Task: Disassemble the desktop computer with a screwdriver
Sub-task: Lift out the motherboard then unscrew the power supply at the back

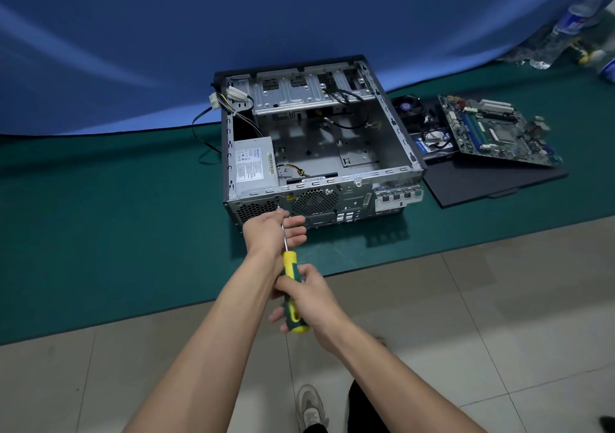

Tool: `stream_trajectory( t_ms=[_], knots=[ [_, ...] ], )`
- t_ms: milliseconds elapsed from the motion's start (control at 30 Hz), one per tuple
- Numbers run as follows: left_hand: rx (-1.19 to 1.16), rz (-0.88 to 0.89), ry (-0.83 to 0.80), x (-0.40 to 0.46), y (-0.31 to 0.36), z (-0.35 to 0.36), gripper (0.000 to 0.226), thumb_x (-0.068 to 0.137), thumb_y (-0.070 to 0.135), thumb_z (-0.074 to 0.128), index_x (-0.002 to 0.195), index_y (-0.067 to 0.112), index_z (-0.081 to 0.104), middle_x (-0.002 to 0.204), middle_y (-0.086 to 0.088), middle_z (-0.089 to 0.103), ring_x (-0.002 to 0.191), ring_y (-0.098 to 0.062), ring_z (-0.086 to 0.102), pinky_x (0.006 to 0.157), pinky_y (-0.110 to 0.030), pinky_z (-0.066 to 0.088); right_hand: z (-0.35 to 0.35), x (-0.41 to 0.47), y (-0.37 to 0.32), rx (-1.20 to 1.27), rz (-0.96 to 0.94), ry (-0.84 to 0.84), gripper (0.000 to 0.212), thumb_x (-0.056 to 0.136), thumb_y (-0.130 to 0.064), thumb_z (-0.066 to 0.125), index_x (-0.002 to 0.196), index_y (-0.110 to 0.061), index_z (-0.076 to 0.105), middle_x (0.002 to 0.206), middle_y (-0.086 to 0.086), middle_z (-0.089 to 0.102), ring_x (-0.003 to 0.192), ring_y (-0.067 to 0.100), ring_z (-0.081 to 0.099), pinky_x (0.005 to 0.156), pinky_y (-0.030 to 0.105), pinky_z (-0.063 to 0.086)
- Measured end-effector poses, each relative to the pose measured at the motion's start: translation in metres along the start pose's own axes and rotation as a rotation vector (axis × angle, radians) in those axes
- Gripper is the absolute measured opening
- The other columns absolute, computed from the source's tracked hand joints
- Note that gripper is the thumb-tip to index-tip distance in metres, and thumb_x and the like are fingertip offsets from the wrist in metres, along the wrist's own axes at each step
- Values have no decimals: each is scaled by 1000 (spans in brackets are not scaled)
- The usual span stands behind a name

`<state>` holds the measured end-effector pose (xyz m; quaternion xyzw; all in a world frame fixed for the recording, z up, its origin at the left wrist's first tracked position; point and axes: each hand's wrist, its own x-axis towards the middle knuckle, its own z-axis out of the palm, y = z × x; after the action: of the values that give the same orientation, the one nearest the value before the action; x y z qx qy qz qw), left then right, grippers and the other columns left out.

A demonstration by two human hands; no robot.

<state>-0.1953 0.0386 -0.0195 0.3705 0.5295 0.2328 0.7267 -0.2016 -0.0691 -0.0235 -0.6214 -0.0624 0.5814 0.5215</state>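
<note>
An open desktop case (396,126) lies on a green mat, its rear panel facing me. A grey power supply (254,163) sits inside at the left. My right hand (307,296) grips the yellow-and-green handle of a screwdriver (290,286). Its shaft runs up to the rear panel near the power supply's corner. My left hand (273,232) is at the shaft's tip against the rear panel, thumb and forefinger around the shaft, the other fingers extended.
A removed motherboard (496,129) leans on a black side panel (492,179) to the right, with a cooler fan (407,104) and a drive (432,143) behind. Plastic bottles (572,23) stand at far right. Loose cables (206,123) hang left of the case. My shoe (309,406) is on the tiled floor.
</note>
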Motion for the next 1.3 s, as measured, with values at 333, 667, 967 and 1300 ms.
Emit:
stream_trajectory(
  t_ms=[333, 667, 967, 1300],
  knots=[
    [-71, 16, 112, 10, 11, 12, 6, 94, 8, 52, 96, 3, 54, 78, -10, 66, 44, -13, 64, 41, -25, 53, -1, 4, -5, -187, -73, 243, 12, 84, -21, 63, 82, -15, 52, 64, -2, 64, 53, 18, 54, 67, 35, 47],
    [-155, 86, 207, 11, 6, 23, 12, 95, 6, 49, 98, -4, 55, 75, -14, 65, 45, -14, 64, 43, -25, 54, -36, 13, -14, -666, -47, 368, 14, 76, -15, 55, 82, -22, 46, 89, 4, 67, 85, 27, 64, 75, 34, 49],
    [386, 443, -114, -15, 20, 54, 12, 91, 9, 57, 80, 12, 61, 71, -8, 68, 55, -15, 65, 51, -29, 55, -86, 10, -73, -213, -276, 399, 20, 81, -23, 60, 64, -19, 51, 43, -6, 47, 37, 14, 46, 43, 24, 40],
    [1200, 1009, -363, -23, 50, 151, 9, 85, 23, 67, 92, 21, 72, 81, 8, 72, 74, -10, 64, 71, -33, 52, -181, 5, -154, 30, -429, 337, 13, 88, -13, 63, 75, -12, 66, 56, -1, 63, 36, 13, 48, 43, 21, 40]
  ],
)
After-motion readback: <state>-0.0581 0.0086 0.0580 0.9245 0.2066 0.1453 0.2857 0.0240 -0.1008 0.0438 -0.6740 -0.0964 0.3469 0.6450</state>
